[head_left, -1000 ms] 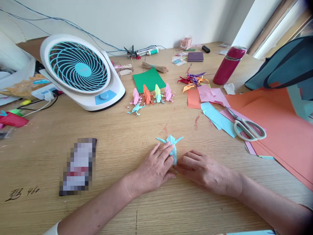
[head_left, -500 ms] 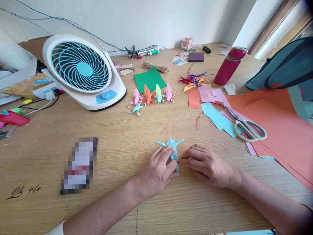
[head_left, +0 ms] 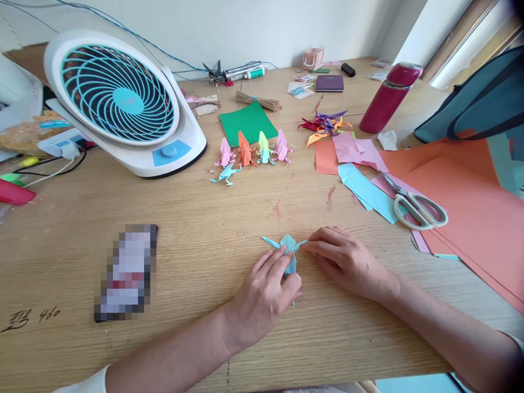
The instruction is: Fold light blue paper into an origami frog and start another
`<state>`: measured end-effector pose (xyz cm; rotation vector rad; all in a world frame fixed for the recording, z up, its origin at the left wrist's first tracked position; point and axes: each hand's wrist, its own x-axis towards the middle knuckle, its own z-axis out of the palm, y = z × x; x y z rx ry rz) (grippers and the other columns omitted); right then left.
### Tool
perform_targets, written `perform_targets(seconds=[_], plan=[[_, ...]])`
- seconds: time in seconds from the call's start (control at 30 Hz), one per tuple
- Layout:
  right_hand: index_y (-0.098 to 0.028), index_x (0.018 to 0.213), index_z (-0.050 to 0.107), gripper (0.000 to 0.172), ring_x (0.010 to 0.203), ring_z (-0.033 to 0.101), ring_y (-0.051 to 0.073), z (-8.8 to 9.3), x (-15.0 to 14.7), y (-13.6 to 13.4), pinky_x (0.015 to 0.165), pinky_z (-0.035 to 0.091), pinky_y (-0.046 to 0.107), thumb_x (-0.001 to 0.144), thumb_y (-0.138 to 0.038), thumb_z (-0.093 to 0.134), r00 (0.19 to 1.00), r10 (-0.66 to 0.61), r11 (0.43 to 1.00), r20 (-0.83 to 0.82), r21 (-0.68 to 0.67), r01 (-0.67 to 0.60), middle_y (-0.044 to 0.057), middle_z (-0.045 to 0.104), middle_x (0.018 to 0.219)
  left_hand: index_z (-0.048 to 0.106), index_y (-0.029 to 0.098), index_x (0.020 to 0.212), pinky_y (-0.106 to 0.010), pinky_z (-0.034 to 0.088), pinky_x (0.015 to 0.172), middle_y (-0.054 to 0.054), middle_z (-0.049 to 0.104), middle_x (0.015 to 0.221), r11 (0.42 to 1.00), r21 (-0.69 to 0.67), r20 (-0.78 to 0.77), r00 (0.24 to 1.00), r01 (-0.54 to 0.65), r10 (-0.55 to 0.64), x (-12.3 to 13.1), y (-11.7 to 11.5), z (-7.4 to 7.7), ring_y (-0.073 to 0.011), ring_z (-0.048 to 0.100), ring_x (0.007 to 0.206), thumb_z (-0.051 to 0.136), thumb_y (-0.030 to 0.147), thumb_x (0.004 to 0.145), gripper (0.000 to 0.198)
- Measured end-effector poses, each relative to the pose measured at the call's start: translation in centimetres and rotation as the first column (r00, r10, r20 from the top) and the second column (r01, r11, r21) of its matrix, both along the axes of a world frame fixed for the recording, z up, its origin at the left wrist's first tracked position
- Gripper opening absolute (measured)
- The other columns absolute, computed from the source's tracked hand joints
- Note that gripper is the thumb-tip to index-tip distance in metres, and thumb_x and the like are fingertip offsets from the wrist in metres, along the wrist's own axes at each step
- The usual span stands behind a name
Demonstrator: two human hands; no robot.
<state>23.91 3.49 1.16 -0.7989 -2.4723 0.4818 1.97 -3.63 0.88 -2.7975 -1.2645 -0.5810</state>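
Observation:
A light blue folded-paper origami frog [head_left: 289,243] lies on the table in front of me, its thin limbs sticking out to both sides at the top. My left hand [head_left: 266,292] is closed on its body, fingertips pressing from above and the thumb at the lower part, which hides much of the paper. Thumb and fingers of my right hand [head_left: 347,262] pinch the tip of the upper right limb. Farther back stand several finished-looking paper frogs [head_left: 244,148] in pink, orange and green, with a light blue one [head_left: 225,174] in front of them.
At the left are a white fan [head_left: 123,98] and a blurred-out phone-like slab [head_left: 126,273]. Scissors [head_left: 417,210] lie on coloured paper [head_left: 470,191] at the right. Behind are a green sheet [head_left: 245,121], folded paper strips [head_left: 325,124], a red bottle [head_left: 388,101] and a blue bag [head_left: 478,103].
My right hand has moved up from the frog's lower right side to its upper right limb and now pinches it. My left thumb has shifted lower on the paper. The view has shifted slightly.

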Motion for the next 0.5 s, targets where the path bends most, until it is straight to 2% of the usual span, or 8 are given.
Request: perform_targets(seconds=[0.13, 0.3, 0.4, 0.5], plan=[[-0.019, 0.109, 0.066, 0.026, 0.085, 0.059, 0.019, 0.0, 0.3, 0.1, 0.077, 0.048, 0.034, 0.096, -0.011, 0.044, 0.998, -0.060, 0.998, -0.031, -0.023, 0.059, 0.009, 0.064, 0.096, 0.056, 0.015, 0.085, -0.046, 0.050, 0.106, -0.020, 0.063, 0.124, 0.999, -0.038, -0.001, 1.000, 0.010, -0.010, 0.0, -0.1, 0.0, -0.0322, 0.053, 0.129, 0.062, 0.022, 0.089, 0.010], [-0.022, 0.116, 0.063, 0.030, 0.085, 0.060, 0.019, 0.5, -0.1, 0.2, 0.075, 0.049, 0.035, 0.096, -0.010, 0.044, 0.996, -0.040, 0.999, -0.075, -0.013, 0.039, 0.009, 0.064, 0.097, 0.056, 0.015, 0.089, -0.048, 0.050, 0.107, -0.020, 0.060, 0.127, 0.995, -0.097, 0.003, 1.000, 0.002, -0.002, 0.0, -0.4, 0.2, -0.0328, 0.050, 0.132, 0.062, 0.023, 0.088, 0.010], [-0.025, 0.127, 0.058, 0.039, 0.087, 0.061, 0.020, 2.0, 0.0, -0.6, 0.075, 0.051, 0.036, 0.095, -0.007, 0.045, 0.991, 0.015, 0.999, -0.131, 0.037, -0.010, 0.009, 0.064, 0.101, 0.056, 0.015, 0.095, -0.048, 0.051, 0.105, -0.019, 0.060, 0.128, 0.996, -0.095, 0.005, 1.000, 0.001, 0.000, 0.0, -0.5, 0.1, -0.0326, 0.052, 0.130, 0.059, 0.023, 0.089, 0.010], [-0.028, 0.138, 0.049, 0.050, 0.097, 0.063, 0.024, 3.9, 2.1, -3.8, 0.081, 0.052, 0.042, 0.093, -0.006, 0.047, 0.988, 0.062, 0.996, -0.145, 0.076, -0.051, 0.010, 0.064, 0.107, 0.056, 0.013, 0.101, -0.048, 0.051, 0.104, -0.020, 0.060, 0.127, 0.995, -0.095, -0.005, 1.000, 0.010, -0.010, -0.2, -0.5, 0.1, -0.0333, 0.053, 0.129, 0.056, 0.022, 0.089, 0.015]])
